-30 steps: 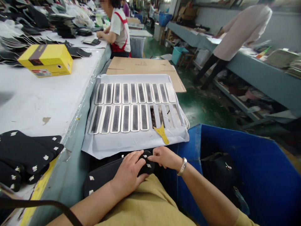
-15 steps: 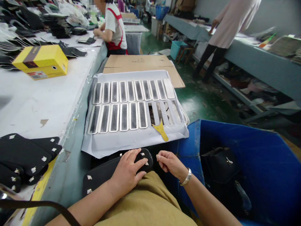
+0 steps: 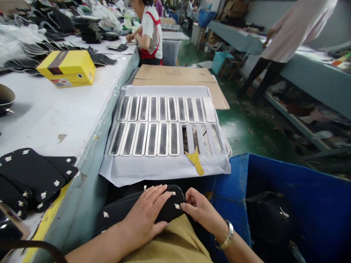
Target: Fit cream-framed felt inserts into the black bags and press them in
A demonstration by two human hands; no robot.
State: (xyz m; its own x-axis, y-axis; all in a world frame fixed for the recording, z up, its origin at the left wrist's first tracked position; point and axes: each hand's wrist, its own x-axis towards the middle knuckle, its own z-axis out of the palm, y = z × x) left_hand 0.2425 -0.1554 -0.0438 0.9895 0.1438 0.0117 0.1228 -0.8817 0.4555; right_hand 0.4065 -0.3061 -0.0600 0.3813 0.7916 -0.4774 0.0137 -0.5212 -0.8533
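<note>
A black panel with rounded corners and small white tabs [image 3: 167, 212] lies across my lap, slanting up to the right. Fingers stretched out, my left hand [image 3: 149, 208] rests flat on top of it. My right hand [image 3: 199, 208], with a bracelet at the wrist, is closed at the panel's right end. Its thumb and forefinger pinch the edge beside a white tab; the fingertips are partly hidden. Just beyond my hands, a white-covered board [image 3: 137, 170] carries two rows of white-framed dark strips [image 3: 151, 138]. A yellow pointed piece [image 3: 195, 160] lies near the board's front edge.
More black tabbed panels [image 3: 33, 175] are stacked on the white table [image 3: 55, 128] at left, with a yellow box [image 3: 68, 69] farther back. At right stands a blue bin [image 3: 233, 190] with black bags [image 3: 270, 215] inside. One person [image 3: 150, 33] works ahead; another [image 3: 290, 36] stands right.
My right hand has moved from just off the panel's end onto its edge. The left hand stays on the panel. The view has shifted, so the surroundings appear farther right.
</note>
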